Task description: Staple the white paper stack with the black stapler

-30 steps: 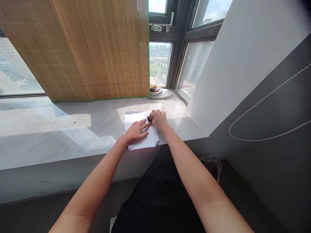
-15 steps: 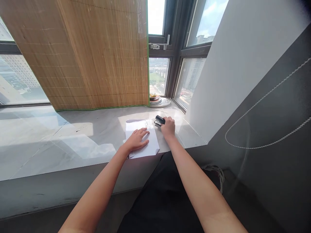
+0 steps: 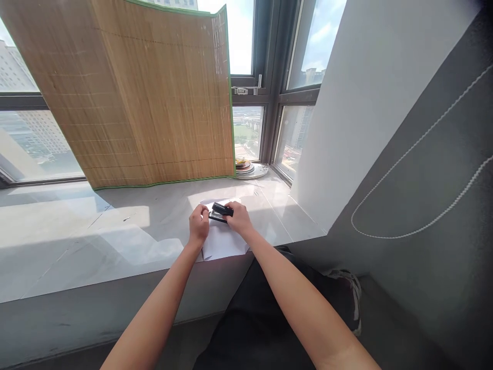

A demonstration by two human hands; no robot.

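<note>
White sheets of paper lie on the stone sill, reaching its front edge. In my right hand is a black stapler, gripped from its right end and held above the upper part of the paper. The stapler's jaws are apart and its front end points left. My left hand is closed, fingers curled at the paper's left edge, right beside the front of the stapler. The fingertips are partly hidden. Much of the paper's upper part is covered by the stapler and my hands.
A bamboo blind hangs down to the sill at the left. Stacked plates stand in the window corner. A beaded cord loops along the dark wall at right. A bag-like item sits on the floor.
My right hand has carried the stapler left, over the paper. My left hand has gone from lying flat on the sheets to closing at their left edge. The view has tilted up slightly.
</note>
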